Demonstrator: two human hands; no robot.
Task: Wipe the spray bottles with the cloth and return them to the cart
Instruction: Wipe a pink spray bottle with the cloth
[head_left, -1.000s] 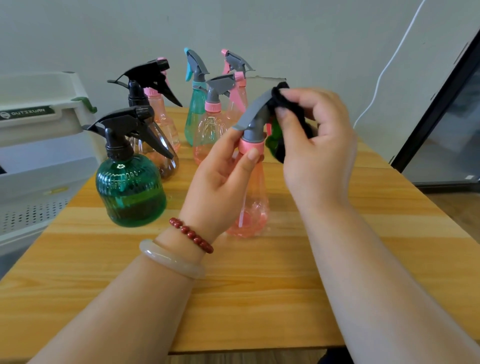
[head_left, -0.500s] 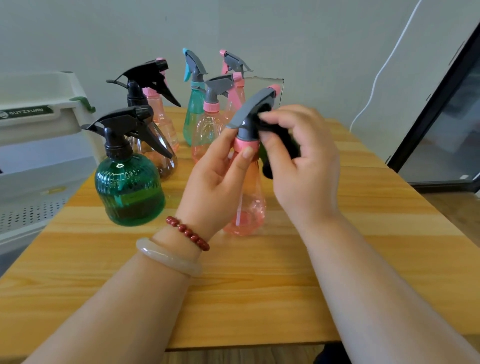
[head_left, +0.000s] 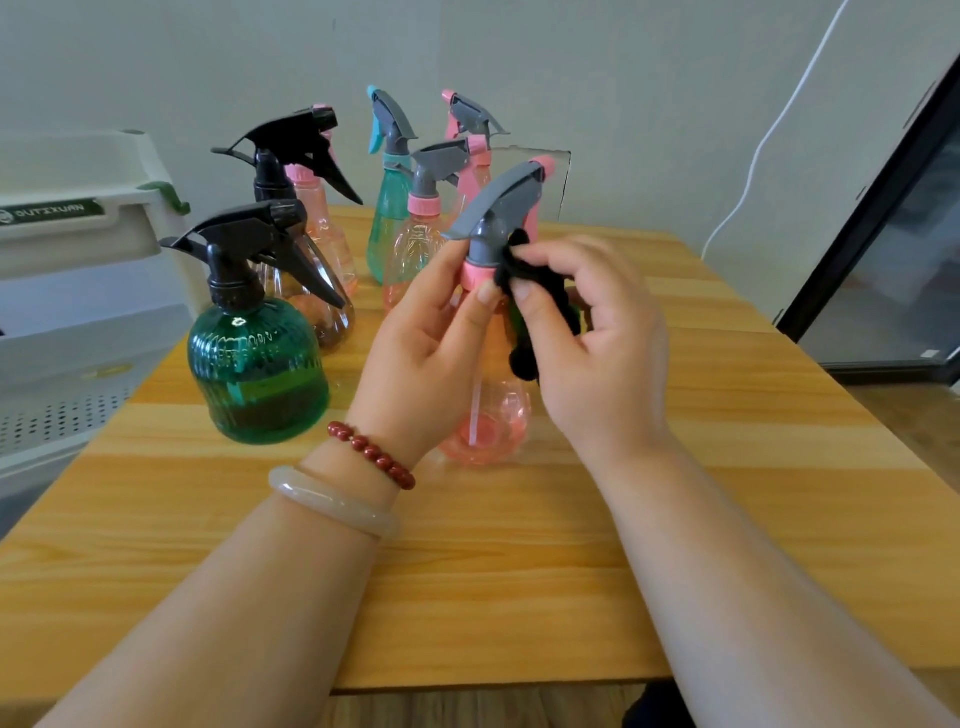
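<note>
We see two hands working a black cloth against the neck of a pink spray bottle.

The right hand (head_left: 597, 358) pinches the black cloth (head_left: 543, 306) between thumb and curled fingers and presses it to the grey trigger head just above the pink collar. The left hand (head_left: 423, 353) grips the pink spray bottle (head_left: 485, 426) round its neck, thumb on the collar. The bottle stands upright, its base seemingly on the wooden table (head_left: 493, 597). Near it on the left stands a round green bottle (head_left: 257, 369) with a black trigger, and further back we see a teal bottle (head_left: 387, 218) among amber and pink ones. The white cart (head_left: 78, 234) sits beside the table's left edge.
</note>
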